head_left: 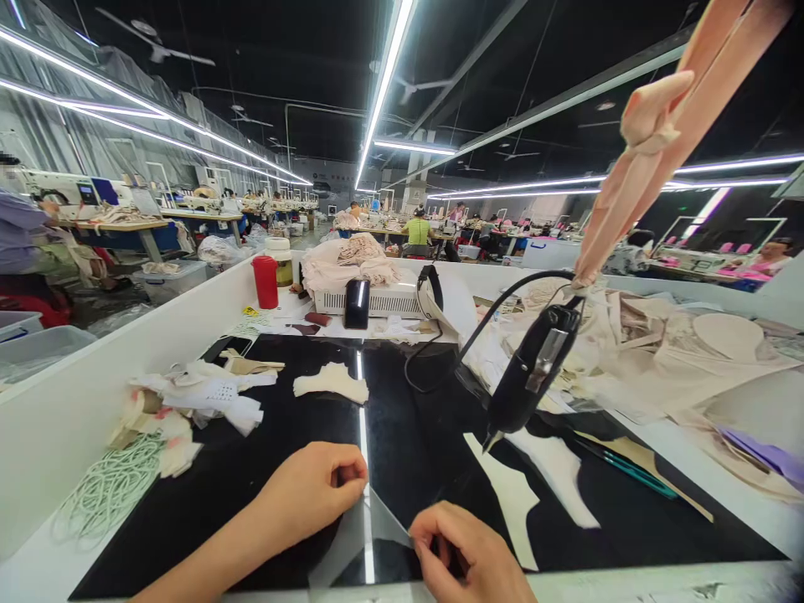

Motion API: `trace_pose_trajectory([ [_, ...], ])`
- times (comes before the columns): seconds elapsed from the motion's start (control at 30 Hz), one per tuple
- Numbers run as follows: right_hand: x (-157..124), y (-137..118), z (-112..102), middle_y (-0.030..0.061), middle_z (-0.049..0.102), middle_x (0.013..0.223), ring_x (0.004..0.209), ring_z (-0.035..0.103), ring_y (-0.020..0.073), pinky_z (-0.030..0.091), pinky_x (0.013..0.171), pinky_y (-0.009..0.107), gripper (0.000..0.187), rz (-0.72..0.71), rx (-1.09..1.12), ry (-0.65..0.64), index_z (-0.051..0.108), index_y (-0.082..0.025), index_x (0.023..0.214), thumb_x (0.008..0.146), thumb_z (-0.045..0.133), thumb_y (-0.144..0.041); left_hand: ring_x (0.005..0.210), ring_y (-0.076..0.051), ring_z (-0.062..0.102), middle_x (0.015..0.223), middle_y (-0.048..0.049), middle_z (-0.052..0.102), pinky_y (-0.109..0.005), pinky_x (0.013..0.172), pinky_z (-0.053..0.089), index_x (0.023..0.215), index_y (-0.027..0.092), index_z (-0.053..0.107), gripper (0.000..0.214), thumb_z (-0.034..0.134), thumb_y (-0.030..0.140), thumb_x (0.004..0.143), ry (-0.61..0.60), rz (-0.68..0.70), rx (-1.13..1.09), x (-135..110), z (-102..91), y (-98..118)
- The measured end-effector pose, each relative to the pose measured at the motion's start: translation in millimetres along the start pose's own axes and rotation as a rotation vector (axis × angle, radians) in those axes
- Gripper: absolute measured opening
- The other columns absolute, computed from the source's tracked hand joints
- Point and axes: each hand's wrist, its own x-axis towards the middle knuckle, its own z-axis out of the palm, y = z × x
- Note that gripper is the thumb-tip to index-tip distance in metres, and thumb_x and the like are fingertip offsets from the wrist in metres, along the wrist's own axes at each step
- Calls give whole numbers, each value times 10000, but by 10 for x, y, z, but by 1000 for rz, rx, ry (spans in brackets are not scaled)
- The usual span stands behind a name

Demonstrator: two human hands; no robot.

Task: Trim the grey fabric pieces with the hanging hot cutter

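My left hand (317,486) pinches the upper corner of a thin see-through sheet (352,544) between thumb and fingers. The sheet's right corner is pinched in my right hand (468,553), leaving a straight edge stretched between both hands. Beneath it lies a glossy black board (251,486). To the right of my hands are a pale cut piece (512,498) and a white cut piece (562,473). A black corded tool (533,368) with a pointed tip hangs just above them from a knotted peach fabric strip (634,176). Another cream cut piece (332,383) rests farther back.
Scraps (213,394) and pale green cord (113,486) lie at left. Green-handled tweezers (641,473) are on the right, before heaped beige fabric (691,343). A red cup (265,282) and black phone (357,304) stand behind. A white wall (126,377) edges the table; people work beyond.
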Motion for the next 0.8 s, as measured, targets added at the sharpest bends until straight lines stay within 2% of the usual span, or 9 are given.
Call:
trace_pose_trajectory([
  [0.07, 17, 62, 15, -39, 642, 742, 669, 622, 143, 451, 614, 240, 194, -50, -124, 15, 598, -248, 801, 890, 510, -100, 656, -152, 547, 740, 42, 668, -250, 603, 350, 788, 232, 708, 159, 561, 264, 839, 27, 23, 36, 63, 56, -11],
  [0.17, 24, 138, 41, -20, 665, 822, 741, 659, 174, 493, 670, 277, 185, -132, -272, 37, 602, -258, 865, 963, 495, -143, 730, -173, 574, 873, 29, 690, -265, 666, 381, 931, 265, 720, 180, 553, 302, 875, 65, 46, 70, 125, 130, -60],
  [0.3, -34, 200, 25, 6, 661, 871, 785, 678, 208, 519, 696, 313, 167, -114, -350, 108, 627, -272, 978, 1012, 468, -232, 719, -175, 576, 950, 25, 686, -273, 678, 414, 1047, 284, 693, 227, 521, 355, 915, 111, 42, 57, 139, 166, -201],
  [0.4, -84, 323, -161, 4, 672, 868, 780, 681, 192, 531, 705, 295, 235, -93, -360, 184, 633, -282, 1045, 1063, 409, -353, 729, -184, 597, 931, 23, 691, -275, 696, 456, 1071, 291, 697, 281, 514, 447, 926, 141, 23, -18, 156, 184, -364],
  [0.5, -85, 568, -515, 0, 693, 848, 772, 684, 189, 531, 709, 289, 296, 13, -540, 308, 647, -281, 1037, 1072, 407, -451, 728, -198, 620, 871, 17, 690, -277, 681, 480, 1119, 289, 704, 365, 503, 529, 932, 177, 4, -74, 198, 228, -528],
  [0.63, 16, 937, -915, 58, 734, 907, 827, 696, 251, 528, 746, 356, 215, 118, -720, 370, 675, -218, 1011, 1039, 508, -351, 755, -213, 671, 883, 11, 722, -282, 702, 526, 1157, 305, 712, 454, 496, 633, 930, 178, -10, -90, 240, 291, -665],
  [0.7, 97, 1060, -977, 82, 744, 961, 871, 700, 275, 532, 776, 376, 147, 144, -778, 367, 689, -190, 1046, 991, 599, -292, 786, -223, 696, 917, 10, 741, -288, 725, 551, 1152, 318, 722, 478, 494, 665, 916, 193, -16, -91, 247, 307, -693],
  [0.8, 223, 1129, -943, 84, 741, 996, 896, 703, 273, 544, 778, 365, 170, 174, -838, 330, 703, -179, 1092, 931, 692, -235, 825, -241, 720, 957, -5, 761, -293, 736, 582, 1125, 311, 741, 502, 503, 684, 888, 249, 2, -75, 253, 305, -712],
])
